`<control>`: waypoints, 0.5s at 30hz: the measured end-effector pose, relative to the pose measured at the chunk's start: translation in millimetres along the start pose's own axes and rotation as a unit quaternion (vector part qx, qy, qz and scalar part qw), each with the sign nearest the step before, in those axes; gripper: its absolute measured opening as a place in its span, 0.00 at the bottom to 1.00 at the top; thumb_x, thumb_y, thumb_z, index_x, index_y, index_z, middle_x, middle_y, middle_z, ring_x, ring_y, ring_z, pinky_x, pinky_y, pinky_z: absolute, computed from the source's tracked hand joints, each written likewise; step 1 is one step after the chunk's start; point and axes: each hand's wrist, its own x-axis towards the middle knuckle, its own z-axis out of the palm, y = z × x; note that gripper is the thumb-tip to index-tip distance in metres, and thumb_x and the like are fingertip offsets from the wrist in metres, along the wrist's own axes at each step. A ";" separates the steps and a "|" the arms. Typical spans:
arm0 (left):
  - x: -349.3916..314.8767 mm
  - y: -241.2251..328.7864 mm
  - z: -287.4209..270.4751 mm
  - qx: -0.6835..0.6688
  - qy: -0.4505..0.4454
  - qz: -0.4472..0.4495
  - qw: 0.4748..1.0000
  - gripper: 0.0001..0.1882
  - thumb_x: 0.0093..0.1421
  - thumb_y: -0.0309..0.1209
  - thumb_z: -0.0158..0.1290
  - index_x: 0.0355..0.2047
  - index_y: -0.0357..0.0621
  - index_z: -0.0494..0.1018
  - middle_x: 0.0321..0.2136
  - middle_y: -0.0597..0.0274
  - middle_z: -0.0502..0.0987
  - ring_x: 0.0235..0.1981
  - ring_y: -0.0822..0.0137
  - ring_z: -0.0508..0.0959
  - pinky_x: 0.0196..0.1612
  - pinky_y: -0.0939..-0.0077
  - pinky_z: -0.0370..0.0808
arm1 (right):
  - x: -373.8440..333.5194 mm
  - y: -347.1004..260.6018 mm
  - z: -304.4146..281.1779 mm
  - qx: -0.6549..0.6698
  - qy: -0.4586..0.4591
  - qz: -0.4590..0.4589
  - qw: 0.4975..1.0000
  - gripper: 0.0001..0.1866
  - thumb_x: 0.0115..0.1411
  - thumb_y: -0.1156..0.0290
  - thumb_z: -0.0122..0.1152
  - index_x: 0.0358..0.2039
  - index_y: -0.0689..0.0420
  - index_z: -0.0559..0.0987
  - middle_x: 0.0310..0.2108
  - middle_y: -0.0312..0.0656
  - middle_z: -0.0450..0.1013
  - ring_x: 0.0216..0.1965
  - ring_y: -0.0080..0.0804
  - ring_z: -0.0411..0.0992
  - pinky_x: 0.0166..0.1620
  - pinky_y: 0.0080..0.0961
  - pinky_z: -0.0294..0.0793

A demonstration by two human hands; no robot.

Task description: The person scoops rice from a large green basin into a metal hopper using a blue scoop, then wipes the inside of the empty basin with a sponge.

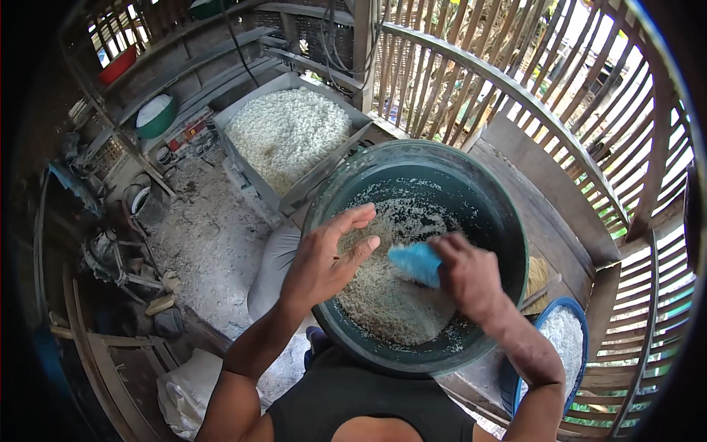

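Observation:
A big dark green tub (512,214) holds coarse, pale beige crumbs or grain (390,306), heaped toward its near left side. Scattered bits cling to its bottom and far wall. My right hand (471,280) is closed round a light blue thing (416,262), smeared by motion. Whether this is a brush or a small scoop I cannot tell; it lies low over the pale crumbs. Above the tub's left rim hovers my left hand (328,258), fingers apart and holding nothing.
Behind the tub stands a square bin (361,127) heaped with white pieces (287,129). A blue basket (578,309) of white stuff sits at the right. A green basin (163,127) and a red basin (118,65) are far left. Slatted walls (537,125) enclose the right side.

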 end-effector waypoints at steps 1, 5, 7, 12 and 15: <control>0.0 8.9 -4.5 0.007 0.005 0.014 1.000 0.23 0.63 0.30 0.57 0.57 0.36 0.70 0.52 0.50 0.77 0.53 0.61 0.78 0.56 0.68 0.72 | 7.3 4.9 -6.2 0.005 0.049 0.012 0.999 0.18 0.52 0.77 0.56 0.45 0.53 0.74 0.39 0.44 0.73 0.33 0.46 0.77 0.32 0.41 0.78; 1.2 -27.6 9.1 0.186 -0.031 0.083 0.978 0.23 0.62 0.37 0.57 0.55 0.42 0.72 0.49 0.51 0.79 0.50 0.57 0.79 0.53 0.65 0.75 | -9.4 39.1 56.5 -0.060 0.037 0.055 0.996 0.20 0.51 0.77 0.57 0.47 0.55 0.75 0.37 0.45 0.75 0.34 0.46 0.77 0.36 0.40 0.78; -2.7 -37.2 9.2 0.309 -0.132 0.048 0.941 0.21 0.63 0.40 0.55 0.53 0.44 0.74 0.46 0.52 0.80 0.46 0.54 0.81 0.49 0.63 0.76 | -14.1 43.2 68.8 -0.025 -0.028 0.019 0.999 0.20 0.51 0.74 0.58 0.47 0.53 0.75 0.36 0.45 0.75 0.34 0.47 0.77 0.37 0.42 0.78; -11.2 -21.3 -0.1 0.147 -0.001 0.041 0.988 0.14 0.61 0.34 0.58 0.45 0.44 0.79 0.42 0.52 0.82 0.44 0.55 0.82 0.47 0.65 0.78 | 19.6 113.1 47.2 0.007 0.080 0.113 0.990 0.16 0.49 0.71 0.59 0.40 0.57 0.77 0.35 0.50 0.75 0.34 0.54 0.75 0.39 0.46 0.77; -23.9 -32.7 8.0 0.135 0.033 0.077 0.987 0.10 0.60 0.32 0.58 0.40 0.42 0.81 0.39 0.52 0.82 0.42 0.55 0.83 0.45 0.65 0.78 | 3.9 166.0 95.8 0.028 0.026 0.224 0.974 0.17 0.49 0.69 0.58 0.40 0.62 0.78 0.33 0.58 0.74 0.37 0.58 0.75 0.40 0.48 0.75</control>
